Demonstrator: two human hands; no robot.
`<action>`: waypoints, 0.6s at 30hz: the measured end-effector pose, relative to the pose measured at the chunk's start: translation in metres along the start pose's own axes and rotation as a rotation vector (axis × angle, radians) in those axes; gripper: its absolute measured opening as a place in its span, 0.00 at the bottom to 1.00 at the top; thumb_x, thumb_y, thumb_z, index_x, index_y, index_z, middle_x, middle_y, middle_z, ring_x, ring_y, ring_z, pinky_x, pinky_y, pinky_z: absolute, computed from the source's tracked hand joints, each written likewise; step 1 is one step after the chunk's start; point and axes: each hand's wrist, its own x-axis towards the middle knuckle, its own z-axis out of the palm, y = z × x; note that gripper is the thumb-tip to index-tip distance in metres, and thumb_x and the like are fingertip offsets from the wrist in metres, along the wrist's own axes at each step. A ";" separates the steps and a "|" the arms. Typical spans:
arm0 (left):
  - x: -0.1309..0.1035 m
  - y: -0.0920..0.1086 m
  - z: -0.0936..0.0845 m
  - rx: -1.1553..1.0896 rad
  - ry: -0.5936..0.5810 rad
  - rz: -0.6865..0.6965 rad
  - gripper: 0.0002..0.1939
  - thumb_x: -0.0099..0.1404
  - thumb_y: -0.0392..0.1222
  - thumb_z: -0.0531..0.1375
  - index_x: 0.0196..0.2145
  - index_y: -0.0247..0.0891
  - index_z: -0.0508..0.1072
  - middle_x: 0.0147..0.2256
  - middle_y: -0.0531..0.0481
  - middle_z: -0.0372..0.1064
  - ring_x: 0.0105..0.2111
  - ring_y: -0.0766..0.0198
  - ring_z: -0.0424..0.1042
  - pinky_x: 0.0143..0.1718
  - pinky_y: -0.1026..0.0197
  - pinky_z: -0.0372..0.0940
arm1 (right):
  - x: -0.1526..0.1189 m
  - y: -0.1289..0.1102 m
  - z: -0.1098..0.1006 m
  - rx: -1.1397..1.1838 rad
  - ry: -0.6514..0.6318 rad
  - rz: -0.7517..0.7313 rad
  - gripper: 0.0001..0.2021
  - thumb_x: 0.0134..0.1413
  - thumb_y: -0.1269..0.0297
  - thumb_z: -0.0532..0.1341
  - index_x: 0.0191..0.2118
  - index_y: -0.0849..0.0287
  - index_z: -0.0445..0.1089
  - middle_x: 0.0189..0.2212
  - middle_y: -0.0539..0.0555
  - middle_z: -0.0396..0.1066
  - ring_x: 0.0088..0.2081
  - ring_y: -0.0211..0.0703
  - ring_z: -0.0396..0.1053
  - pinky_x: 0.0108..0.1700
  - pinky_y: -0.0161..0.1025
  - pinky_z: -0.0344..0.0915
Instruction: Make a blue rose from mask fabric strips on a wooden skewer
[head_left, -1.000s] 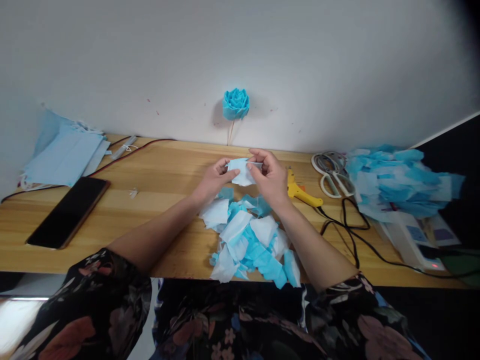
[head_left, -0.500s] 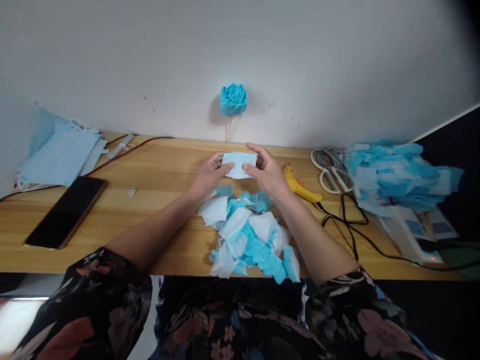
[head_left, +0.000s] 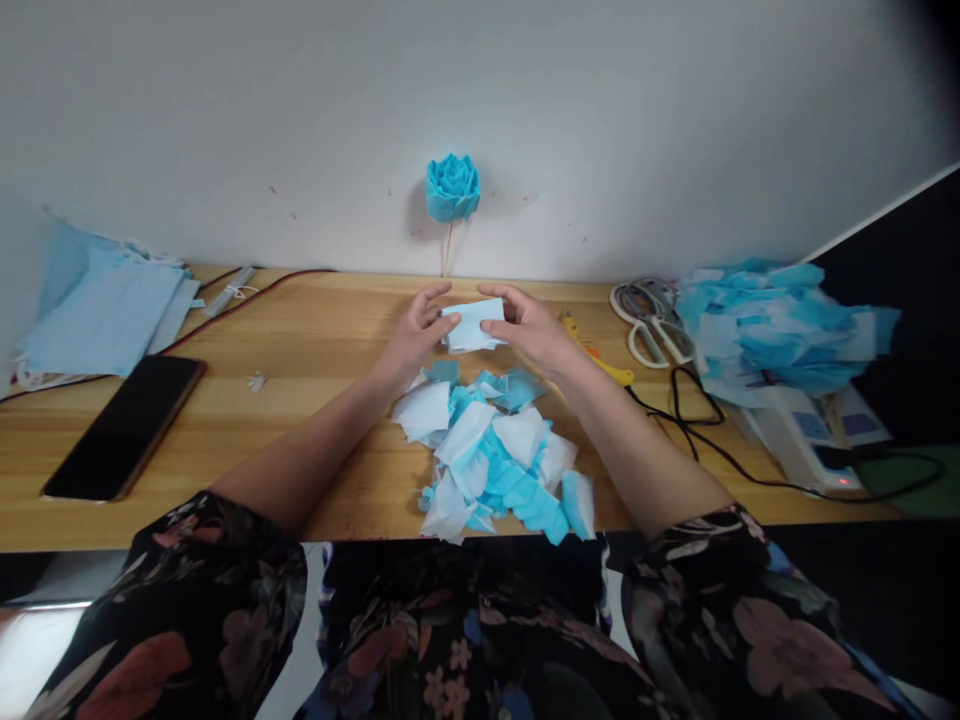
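Observation:
A small pale-blue and white fabric piece (head_left: 474, 324), seemingly layered, is held above the table between both hands. My left hand (head_left: 412, 335) pinches its left side, thumb on the front face. My right hand (head_left: 531, 332) grips its right side the same way, with the index finger raised behind the top edge. Below the hands lies a loose heap of blue and white fabric scraps (head_left: 487, 450). A blue fabric rose (head_left: 452, 188) on a thin stick stands against the wall behind them.
At the left are a stack of face masks (head_left: 101, 315) and a black phone (head_left: 126, 428). On the right lie a yellow glue gun (head_left: 611, 370), white-handled scissors (head_left: 660, 343), a big pile of blue pieces (head_left: 780, 325), a power strip (head_left: 810, 440) and black cables.
The held piece has shifted and tilted slightly, and layers now show under its lower edge. My left index finger has lifted. The whole view has moved a little.

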 end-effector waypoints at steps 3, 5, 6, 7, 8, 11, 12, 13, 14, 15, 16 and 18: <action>0.002 -0.002 -0.003 0.028 0.029 0.027 0.31 0.62 0.49 0.70 0.59 0.41 0.66 0.42 0.46 0.77 0.40 0.60 0.77 0.41 0.60 0.71 | -0.003 0.003 -0.013 -0.016 0.030 0.009 0.29 0.45 0.61 0.69 0.56 0.54 0.70 0.38 0.51 0.78 0.38 0.45 0.75 0.41 0.43 0.74; 0.004 -0.004 -0.005 0.048 0.045 0.037 0.29 0.64 0.49 0.69 0.58 0.40 0.66 0.42 0.45 0.78 0.38 0.61 0.77 0.40 0.60 0.71 | -0.007 0.007 -0.022 0.003 0.054 0.038 0.29 0.45 0.61 0.70 0.56 0.54 0.70 0.37 0.50 0.77 0.37 0.44 0.75 0.40 0.42 0.74; 0.005 -0.005 -0.006 0.056 0.055 0.044 0.27 0.64 0.48 0.68 0.57 0.40 0.66 0.41 0.46 0.78 0.36 0.62 0.77 0.39 0.61 0.71 | -0.008 0.010 -0.025 0.014 0.055 0.059 0.29 0.45 0.60 0.70 0.56 0.55 0.70 0.36 0.50 0.77 0.36 0.44 0.74 0.38 0.42 0.74; 0.006 -0.006 -0.007 0.062 0.068 0.051 0.26 0.65 0.48 0.68 0.56 0.40 0.67 0.40 0.46 0.78 0.36 0.63 0.76 0.38 0.61 0.71 | -0.010 0.014 -0.026 0.022 0.048 0.079 0.30 0.45 0.60 0.70 0.56 0.55 0.70 0.35 0.50 0.77 0.35 0.43 0.74 0.37 0.41 0.73; 0.007 -0.007 -0.009 0.067 0.084 0.058 0.25 0.65 0.47 0.67 0.55 0.40 0.67 0.39 0.46 0.78 0.35 0.63 0.76 0.37 0.61 0.71 | -0.012 0.018 -0.026 0.022 0.038 0.096 0.30 0.46 0.59 0.70 0.57 0.55 0.69 0.34 0.50 0.77 0.34 0.43 0.74 0.36 0.41 0.73; 0.007 -0.008 -0.010 0.080 0.125 0.070 0.22 0.64 0.45 0.66 0.53 0.39 0.68 0.37 0.48 0.77 0.33 0.65 0.75 0.36 0.62 0.70 | -0.015 0.029 -0.019 -0.085 0.026 0.085 0.30 0.49 0.62 0.67 0.60 0.55 0.68 0.31 0.49 0.76 0.32 0.43 0.72 0.34 0.41 0.72; 0.006 -0.007 -0.010 0.087 0.132 0.071 0.21 0.64 0.45 0.66 0.53 0.40 0.68 0.37 0.49 0.77 0.33 0.65 0.75 0.36 0.62 0.70 | -0.016 0.032 -0.015 -0.171 0.038 0.064 0.30 0.50 0.64 0.66 0.61 0.55 0.68 0.30 0.49 0.75 0.32 0.43 0.73 0.36 0.42 0.72; 0.006 -0.007 -0.010 0.096 0.137 0.073 0.21 0.64 0.45 0.66 0.52 0.40 0.69 0.37 0.49 0.77 0.32 0.65 0.74 0.36 0.62 0.70 | -0.017 0.033 -0.012 -0.277 0.053 0.041 0.31 0.50 0.65 0.66 0.62 0.56 0.68 0.31 0.49 0.76 0.32 0.44 0.73 0.37 0.43 0.73; 0.005 -0.006 -0.010 0.107 0.139 0.075 0.20 0.64 0.44 0.66 0.52 0.40 0.69 0.37 0.49 0.77 0.32 0.65 0.74 0.36 0.62 0.70 | -0.017 0.034 -0.009 -0.392 0.068 0.021 0.31 0.50 0.66 0.65 0.63 0.56 0.68 0.31 0.50 0.76 0.33 0.45 0.73 0.40 0.45 0.73; 0.004 -0.004 -0.009 0.123 0.137 0.077 0.20 0.64 0.44 0.66 0.52 0.40 0.69 0.37 0.49 0.77 0.32 0.65 0.74 0.37 0.62 0.70 | -0.018 0.034 -0.006 -0.504 0.082 0.004 0.32 0.51 0.67 0.65 0.64 0.55 0.68 0.33 0.51 0.77 0.34 0.47 0.74 0.42 0.47 0.73; 0.003 -0.003 -0.008 0.140 0.132 0.081 0.19 0.64 0.44 0.66 0.51 0.40 0.69 0.37 0.49 0.77 0.32 0.65 0.74 0.37 0.62 0.69 | -0.019 0.033 -0.004 -0.602 0.093 -0.015 0.32 0.51 0.68 0.65 0.64 0.55 0.68 0.35 0.53 0.78 0.36 0.49 0.75 0.45 0.50 0.73; 0.002 -0.001 -0.007 0.172 0.116 0.088 0.19 0.64 0.43 0.66 0.51 0.40 0.70 0.37 0.48 0.77 0.32 0.65 0.74 0.36 0.63 0.68 | -0.021 0.030 -0.002 -0.741 0.108 -0.072 0.31 0.52 0.68 0.65 0.64 0.54 0.69 0.40 0.56 0.80 0.42 0.55 0.77 0.51 0.55 0.72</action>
